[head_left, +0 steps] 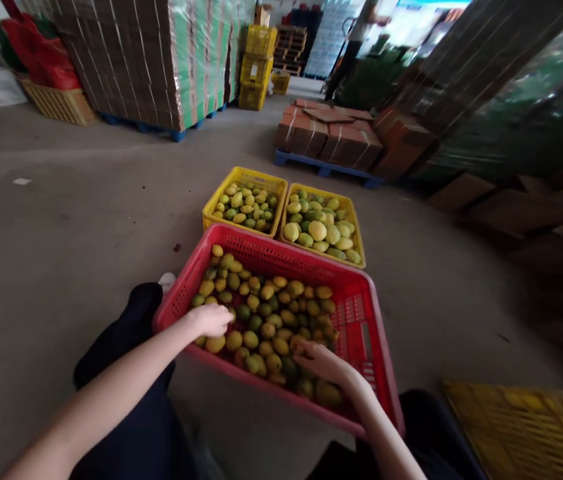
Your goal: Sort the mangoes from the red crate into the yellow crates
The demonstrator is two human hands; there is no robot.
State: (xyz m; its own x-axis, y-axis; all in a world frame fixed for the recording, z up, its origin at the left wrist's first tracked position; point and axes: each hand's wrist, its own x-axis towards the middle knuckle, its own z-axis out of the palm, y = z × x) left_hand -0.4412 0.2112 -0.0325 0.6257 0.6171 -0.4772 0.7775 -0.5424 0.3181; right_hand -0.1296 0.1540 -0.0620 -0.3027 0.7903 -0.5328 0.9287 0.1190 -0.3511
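Note:
A large red plastic crate (384,347) stands before me with many yellow and green lemons (281,347) spread over its floor. Over the left part of the fruit is my left hand (214,320), its fingers curled closed at a lemon (232,315) that is partly hidden by the fingertips. My right hand (322,362) reaches in from the near right side. Its fingers stretch out over the lemons, and the fingertips touch one of them. Just beyond the red crate sit a left yellow crate (207,215) of small lemons and a right yellow crate (360,240) holding larger pale ones.
Another yellow crate (516,427) lies at my lower right. Flattened or open cardboard boxes (501,213) are along the right side. Farther off are cartons on a blue pallet (326,167), a tall wrapped stack (126,60), stacked yellow crates (255,70) and a standing person (356,40).

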